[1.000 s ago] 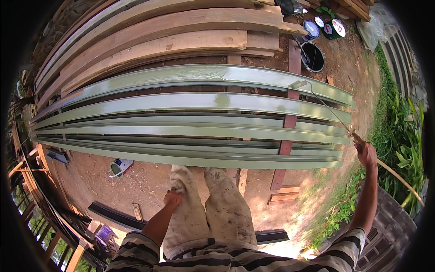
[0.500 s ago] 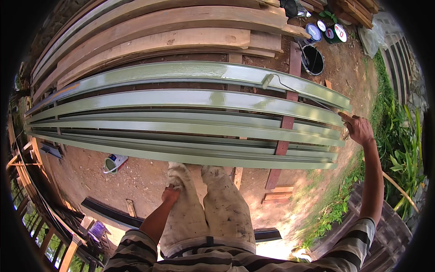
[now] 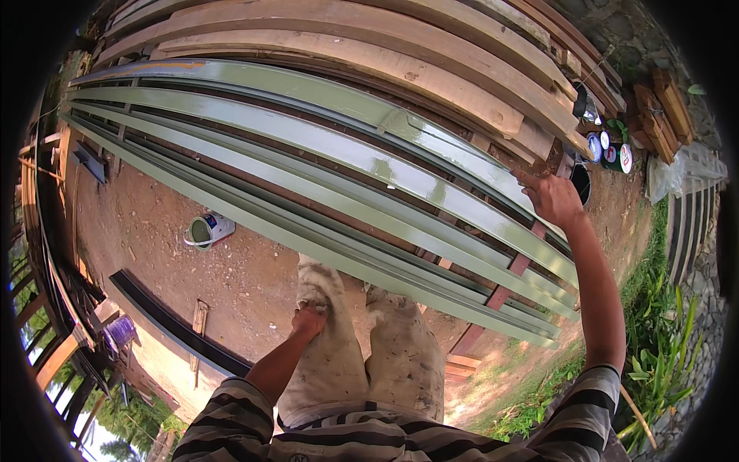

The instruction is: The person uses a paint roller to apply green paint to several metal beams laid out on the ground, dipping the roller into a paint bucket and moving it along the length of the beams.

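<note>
My right hand is closed round the handle of a paint roller, at the right over the far beams. The small roller head lies against the farthest green metal beam, whose paint shines wet in places. A thin rod joins head and handle; most of the handle is hidden in my fist. Closer to me, several more green beams lie side by side. My left hand is closed at my left knee, on the bunched cloth of my paint-stained trouser leg.
Timber planks are stacked beyond the beams. A reddish crosspiece supports their right end. A green-stained paint pail stands at left on the dirt; a black bucket and paint cans are at far right. A dark beam lies at lower left.
The view has turned, so the beams now slope down to the right. The roller head has moved leftward along the farthest beam, with my right hand following. My left hand stays at the knee.
</note>
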